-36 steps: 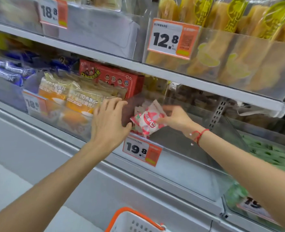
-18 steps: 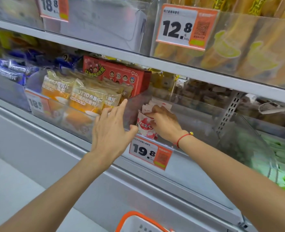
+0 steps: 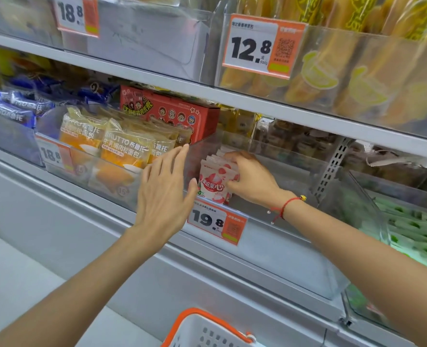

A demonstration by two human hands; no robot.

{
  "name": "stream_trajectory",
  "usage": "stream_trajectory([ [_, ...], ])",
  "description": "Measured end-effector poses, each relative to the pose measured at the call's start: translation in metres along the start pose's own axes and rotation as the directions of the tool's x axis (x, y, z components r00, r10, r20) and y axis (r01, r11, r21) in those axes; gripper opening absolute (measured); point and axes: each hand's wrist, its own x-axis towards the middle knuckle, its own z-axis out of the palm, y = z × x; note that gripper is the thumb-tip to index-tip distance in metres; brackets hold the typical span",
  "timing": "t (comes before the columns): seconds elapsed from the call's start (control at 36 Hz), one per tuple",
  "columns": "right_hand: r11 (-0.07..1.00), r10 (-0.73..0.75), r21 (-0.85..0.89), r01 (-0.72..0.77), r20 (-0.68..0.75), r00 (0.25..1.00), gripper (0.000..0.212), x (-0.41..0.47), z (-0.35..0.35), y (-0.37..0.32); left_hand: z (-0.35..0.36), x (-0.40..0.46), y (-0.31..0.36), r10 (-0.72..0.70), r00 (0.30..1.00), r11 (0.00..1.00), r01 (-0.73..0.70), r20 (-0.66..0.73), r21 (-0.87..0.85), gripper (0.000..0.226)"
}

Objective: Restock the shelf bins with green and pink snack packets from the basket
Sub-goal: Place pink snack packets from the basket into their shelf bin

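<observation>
Pink and white snack packets [image 3: 213, 182] stand upright in a row at the left end of a clear shelf bin [image 3: 295, 249], above the 19.8 price tag. My right hand [image 3: 251, 179] is inside the bin, fingers closed on the packets from the right and top. My left hand [image 3: 166, 194] is flat with fingers apart against the outside of the bin's front left corner, holding nothing. Green packets [image 3: 415, 229] fill the neighbouring bin at the far right. The white basket [image 3: 207, 330] with an orange rim shows at the bottom edge.
Left of the pink bin is a bin of orange bread packets [image 3: 117, 149], with a red carton [image 3: 172, 112] behind it. Blue packets [image 3: 12, 108] lie further left. The upper shelf holds yellow packets [image 3: 345, 71] behind a 12.8 tag.
My right hand carried a pink packet down into the bin and pressed it against the row at the left end. My left hand stayed at the bin's front corner.
</observation>
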Motion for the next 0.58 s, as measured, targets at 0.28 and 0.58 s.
stream_trajectory([
  [0.28,0.943,0.040,0.325,0.071,-0.322,0.946,0.010,-0.132,-0.034,-0.023,-0.027,-0.066,0.061,0.046,0.979,0.961,-0.098,-0.198,-0.260,0.016],
  [0.58,0.810,0.286,0.403,-0.426,0.362,0.887,0.013,-0.290,0.076,-0.014,0.002,-0.191,0.051,-0.215,0.617,0.976,0.168,0.757,0.140,0.021],
])
